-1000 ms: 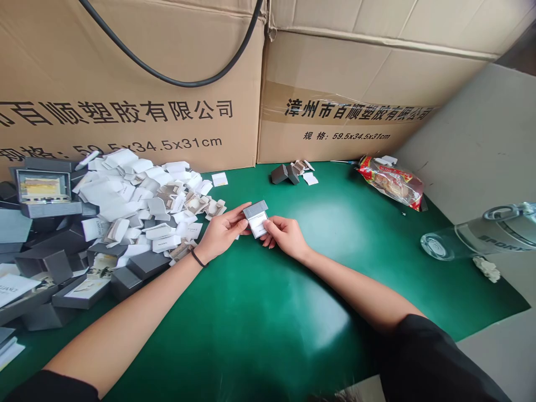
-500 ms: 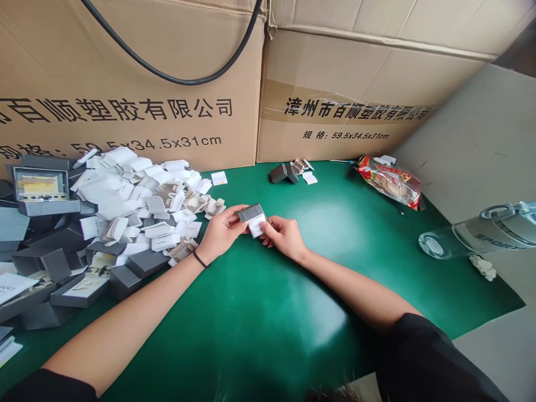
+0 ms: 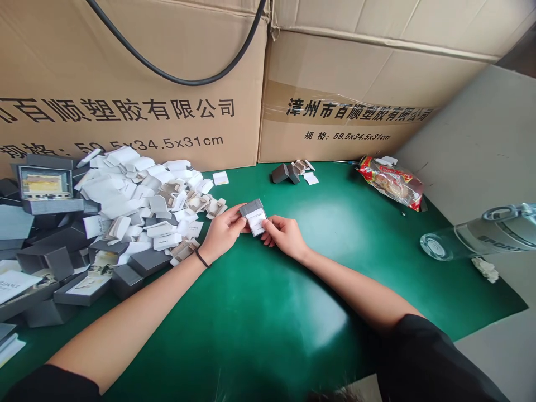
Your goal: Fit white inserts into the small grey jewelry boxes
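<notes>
The left carton [image 3: 167, 61] reads "市百顺塑胶有限公司", its first character cut by the frame edge, above "规格: 59.5x34.5x31cm", partly covered. The right carton [image 3: 347, 84] carries "漳州市百顺塑胶有限公司" and "规格: 59.5x34.5x31cm". "SPORT" stands on the bottle [image 3: 469, 237]. A white card [image 3: 17, 286] at far left seems to say "LLIANCE". Print on the white insert [image 3: 255, 220] of the held grey box [image 3: 251, 207] is too small to read.

Left sleeve [image 3: 54, 385]: black fabric, partly out of frame, with a curved hem
Right sleeve [image 3: 435, 357]: the same plain black, short, wider in view
Left hand [image 3: 221, 233]: bare, fingers slender
Wristband [image 3: 202, 258]: thin, dark, circling the left wrist
Right hand [image 3: 288, 237]: bare, like its forearm
</notes>
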Motion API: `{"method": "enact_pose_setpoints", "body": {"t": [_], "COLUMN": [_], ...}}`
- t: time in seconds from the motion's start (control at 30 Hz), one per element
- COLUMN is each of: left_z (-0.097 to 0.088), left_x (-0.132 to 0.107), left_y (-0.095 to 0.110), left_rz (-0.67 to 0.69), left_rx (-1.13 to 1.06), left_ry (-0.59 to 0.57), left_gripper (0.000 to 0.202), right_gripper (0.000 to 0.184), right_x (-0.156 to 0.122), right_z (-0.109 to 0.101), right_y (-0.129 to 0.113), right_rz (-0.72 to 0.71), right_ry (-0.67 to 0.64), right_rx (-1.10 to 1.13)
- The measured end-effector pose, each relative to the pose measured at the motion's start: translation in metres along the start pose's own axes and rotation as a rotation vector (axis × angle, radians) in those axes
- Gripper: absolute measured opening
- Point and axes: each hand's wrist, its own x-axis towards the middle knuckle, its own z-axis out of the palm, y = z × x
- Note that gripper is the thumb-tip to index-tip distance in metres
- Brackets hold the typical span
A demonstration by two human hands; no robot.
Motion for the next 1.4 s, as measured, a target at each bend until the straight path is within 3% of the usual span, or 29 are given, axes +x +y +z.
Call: {"method": "enact_pose_setpoints", "body": {"t": [0.73,1.17,1.4], "left_z": [-0.0017,0.0,-0.0021], "left_x": [-0.0048,-0.0033,-0.0027], "left_y": [0.0075,0.0014,0.0036], "left_rz": [0.039,0.016,0.037], "left_rx": [0.098,0.013,0.01], "left_ry": [0.029,0.047,-0.011], "left_gripper": [0.06,0.063,0.057], "right_gripper": [0.042,0.041,0.041], "right_x": [0.0015,0.0009,0.0009], "right_z": [-0.0024,-0.0024,-0.0021], "right_y": [0.0045,0.0031,0.0036], "right_rz": [-0.013,-0.023,-0.003], "right_ry": [-0.03,-0.035,-0.047], "right_rx": [-0.012,-0.059,-0.019]}}
